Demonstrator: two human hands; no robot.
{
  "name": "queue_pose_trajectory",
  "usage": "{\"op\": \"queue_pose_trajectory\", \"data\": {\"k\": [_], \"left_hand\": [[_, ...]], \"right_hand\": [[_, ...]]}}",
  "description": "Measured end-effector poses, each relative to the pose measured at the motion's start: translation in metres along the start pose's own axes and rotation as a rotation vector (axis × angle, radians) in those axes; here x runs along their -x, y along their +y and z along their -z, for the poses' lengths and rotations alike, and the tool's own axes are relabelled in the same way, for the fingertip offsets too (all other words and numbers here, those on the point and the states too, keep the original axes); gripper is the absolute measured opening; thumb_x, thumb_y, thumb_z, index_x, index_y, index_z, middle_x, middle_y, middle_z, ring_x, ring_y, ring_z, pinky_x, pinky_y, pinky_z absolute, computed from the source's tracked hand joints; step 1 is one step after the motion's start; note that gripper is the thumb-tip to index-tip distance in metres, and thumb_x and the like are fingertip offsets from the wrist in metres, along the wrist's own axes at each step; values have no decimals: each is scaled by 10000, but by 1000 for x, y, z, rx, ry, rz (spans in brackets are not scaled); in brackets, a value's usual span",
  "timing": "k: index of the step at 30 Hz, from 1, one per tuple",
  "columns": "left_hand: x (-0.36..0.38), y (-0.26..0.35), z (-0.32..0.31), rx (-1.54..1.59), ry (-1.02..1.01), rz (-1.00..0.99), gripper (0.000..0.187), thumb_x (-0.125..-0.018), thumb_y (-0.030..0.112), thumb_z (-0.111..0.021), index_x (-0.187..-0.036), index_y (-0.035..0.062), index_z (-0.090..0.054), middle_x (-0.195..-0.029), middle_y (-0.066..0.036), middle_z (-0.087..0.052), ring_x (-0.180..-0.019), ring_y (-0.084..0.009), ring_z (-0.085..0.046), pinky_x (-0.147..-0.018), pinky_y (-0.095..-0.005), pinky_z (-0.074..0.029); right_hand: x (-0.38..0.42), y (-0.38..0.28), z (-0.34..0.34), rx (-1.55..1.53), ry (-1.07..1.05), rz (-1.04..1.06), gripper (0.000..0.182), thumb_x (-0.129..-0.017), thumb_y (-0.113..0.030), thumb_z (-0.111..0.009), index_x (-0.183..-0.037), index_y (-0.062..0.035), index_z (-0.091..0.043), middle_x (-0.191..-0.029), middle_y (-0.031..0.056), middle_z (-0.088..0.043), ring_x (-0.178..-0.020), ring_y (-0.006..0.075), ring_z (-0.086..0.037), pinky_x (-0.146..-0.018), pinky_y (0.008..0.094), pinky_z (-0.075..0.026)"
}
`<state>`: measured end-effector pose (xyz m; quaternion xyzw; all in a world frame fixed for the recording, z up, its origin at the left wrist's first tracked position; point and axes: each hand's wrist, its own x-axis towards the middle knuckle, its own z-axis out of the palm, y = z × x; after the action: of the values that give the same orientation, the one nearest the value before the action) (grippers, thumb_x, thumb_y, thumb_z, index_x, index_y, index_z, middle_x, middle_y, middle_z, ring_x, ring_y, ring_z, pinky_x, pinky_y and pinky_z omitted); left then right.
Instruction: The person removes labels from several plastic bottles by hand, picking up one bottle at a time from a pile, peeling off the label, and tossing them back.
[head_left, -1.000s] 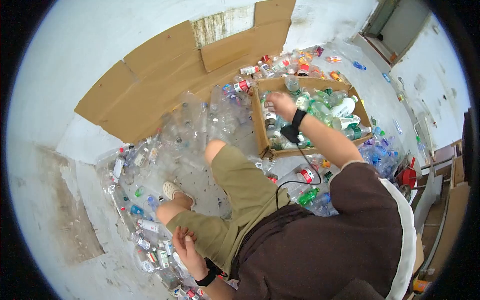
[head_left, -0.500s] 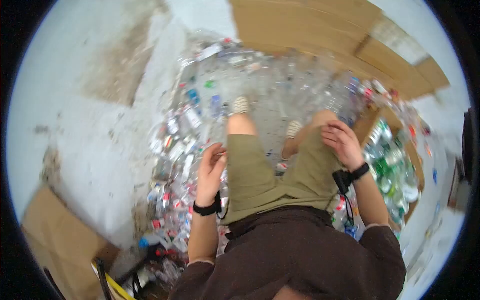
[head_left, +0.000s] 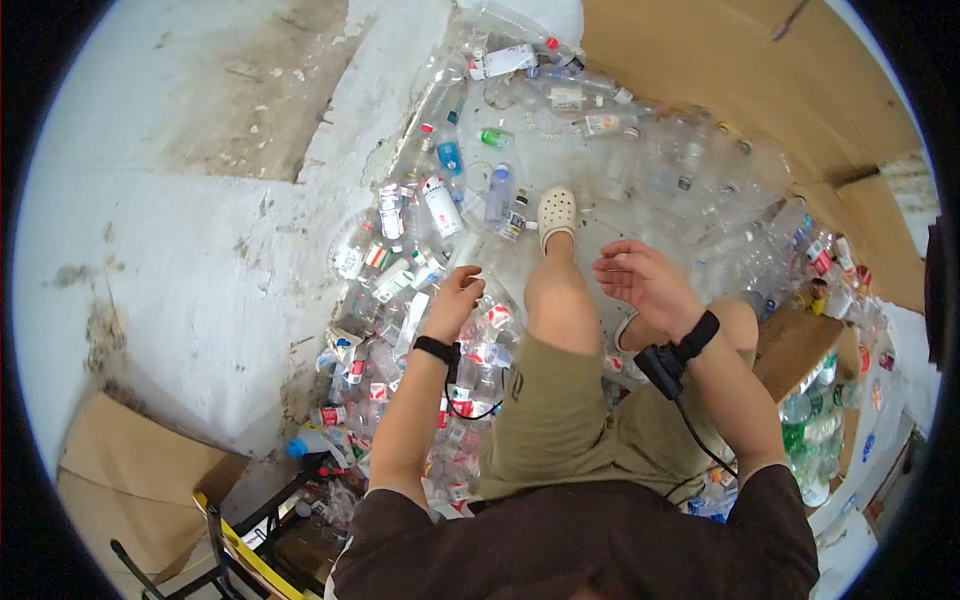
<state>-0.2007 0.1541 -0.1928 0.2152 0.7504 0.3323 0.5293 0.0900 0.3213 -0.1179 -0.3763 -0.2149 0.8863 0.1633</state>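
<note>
My left hand (head_left: 456,302) hovers over the bottle pile with its fingers loosely bent and apart, holding nothing. Nearest to it are a white-labelled bottle (head_left: 441,206) and a pile of clear plastic bottles with red labels (head_left: 378,390). My right hand (head_left: 648,285) is raised above my knee, fingers stretched out and nothing in them. Past my hands, a blue-tinted bottle (head_left: 499,192), a small green bottle (head_left: 495,138) and a bottle with a blue label (head_left: 449,157) lie on the floor. Each wrist wears a black strap.
Crumpled clear bottles (head_left: 690,160) spread along a large cardboard sheet (head_left: 740,60). On the right stands a cardboard box (head_left: 793,345) of green and clear bottles (head_left: 808,430). A stained white wall (head_left: 200,300) rises on the left, with a yellow-edged frame (head_left: 240,545) at lower left.
My view has shifted and sharpened. Both hands have moved forward, away from my body. My legs have shifted, with one foot now stepping ahead among the bottles.
</note>
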Motion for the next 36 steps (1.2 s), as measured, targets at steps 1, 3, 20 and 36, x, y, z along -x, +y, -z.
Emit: {"op": "queue_pose_trajectory", "data": {"k": [1,3,20,36], "left_hand": [[-21,0,-3,2,-7,43,386,-873,213,-569,-1220,54,-511,-1015,-78,-577,-901,-164,-568,-766,-304,-459],[-67,2,-2,-2,-15,105,396,-869,210,-567,-1228,55,-505,-1013,-80,-575,-902,-166,-565,-768,-308,-459],[-496,11,133,70,622,46,545,-830,100,-581,-1321,167,-353,-795,-79,-593,-646,-178,-561,-534,-358,-470],[-243,95,-145,-76,-206,-138,347,-884,185,-593,-1163,-19,-558,-877,-35,-594,-762,-99,-555,-686,-228,-455]], "right_hand": [[-20,-1,-2,4,7,-38,208,-901,-117,-516,-1090,-36,-541,-975,82,-626,-892,184,-606,-807,322,-493],[-58,0,11,-26,7,-86,202,-900,-126,-522,-1082,-40,-541,-988,88,-627,-901,179,-605,-803,315,-492],[-125,-60,38,-415,357,-226,218,-904,-91,-503,-1110,-32,-540,-977,59,-612,-887,157,-585,-787,291,-468],[-99,-27,9,-338,180,-125,168,-891,-94,-490,-1037,-39,-551,-874,42,-616,-724,96,-552,-652,227,-452]]}}
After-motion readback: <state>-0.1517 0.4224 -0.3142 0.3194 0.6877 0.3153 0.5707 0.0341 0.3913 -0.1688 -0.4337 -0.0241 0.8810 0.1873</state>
